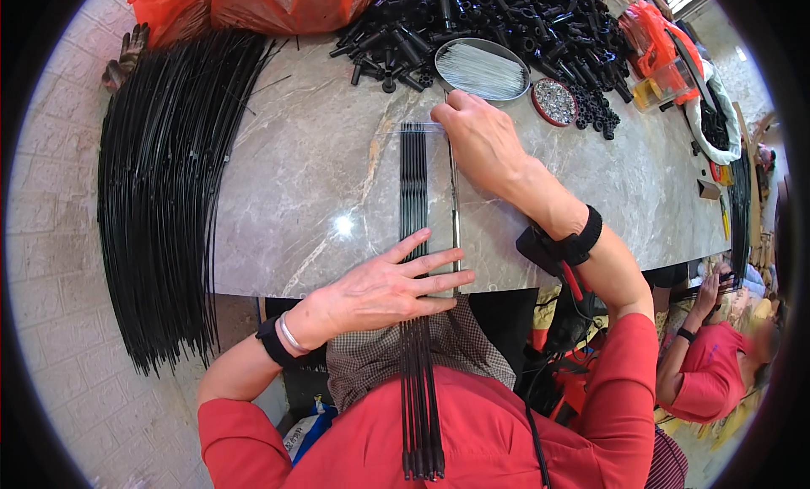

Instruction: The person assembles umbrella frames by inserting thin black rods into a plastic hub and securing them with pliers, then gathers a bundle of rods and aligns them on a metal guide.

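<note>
A grey, marble-patterned tabletop [591,181] fills the middle of the frame. At its left lies a thick sheaf of long, thin black rods [160,177], apparently a large stock left to work through. Along the top is a heap of glossy black tubular parts [540,25]. At centre, a narrow flat row of black rods [413,204] runs down over the person's front, side by side with upper tips level, so the lining-up looks done. The left hand [384,288] lies flat across it, fingers spread. The right hand [485,139], above, has its fingertips pinched, seemingly on hair-thin pale wires [432,128] crossing those tips; I cannot tell whether they pass through, so this part looks unfinished. Upper right of centre, an oval metal tray [529,82] holds plenty of silvery strands [481,70].
</note>
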Motion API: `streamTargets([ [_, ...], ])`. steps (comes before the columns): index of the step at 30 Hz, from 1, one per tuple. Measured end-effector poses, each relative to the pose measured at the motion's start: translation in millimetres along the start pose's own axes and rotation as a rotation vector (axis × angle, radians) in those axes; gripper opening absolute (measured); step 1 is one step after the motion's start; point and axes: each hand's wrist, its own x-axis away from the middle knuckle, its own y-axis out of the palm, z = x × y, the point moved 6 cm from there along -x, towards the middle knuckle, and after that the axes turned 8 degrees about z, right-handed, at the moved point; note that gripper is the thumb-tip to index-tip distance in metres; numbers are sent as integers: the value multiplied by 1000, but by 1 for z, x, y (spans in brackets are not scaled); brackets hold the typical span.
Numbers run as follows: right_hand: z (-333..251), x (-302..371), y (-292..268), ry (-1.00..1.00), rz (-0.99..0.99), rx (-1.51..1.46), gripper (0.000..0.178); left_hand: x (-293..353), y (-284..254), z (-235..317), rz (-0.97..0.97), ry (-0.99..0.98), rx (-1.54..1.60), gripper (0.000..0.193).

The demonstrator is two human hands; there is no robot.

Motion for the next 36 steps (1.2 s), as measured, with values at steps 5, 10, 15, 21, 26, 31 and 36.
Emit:
streamTargets([
  [5, -2, -7, 7, -9, -6, 8, 14, -1, 1, 0, -13, 1, 1, 43],
  [10, -5, -8, 9, -20, -4, 40, 15, -1, 0, -1, 3, -1, 5, 44],
  [15, -11, -9, 15, -91, 41, 47, 13, -1, 0, -1, 1, 0, -9, 46],
  [21, -17, -10, 15, -78, 33, 20, 12, 0, 1, 2, 1, 2, -15, 46],
  [26, -13, -2, -1, -55, 109, -35, 19, 0, 2, 3, 18, 14, -9, 47],
  [31, -39, 29, -65, 17, -95, -396, 41, 2, 5, 1, 65, 59, -117, 53],
  [36, -105, 99, -90, -22, -369, -1149, 95, 5, 8, -7, 83, 33, -25, 58],
])
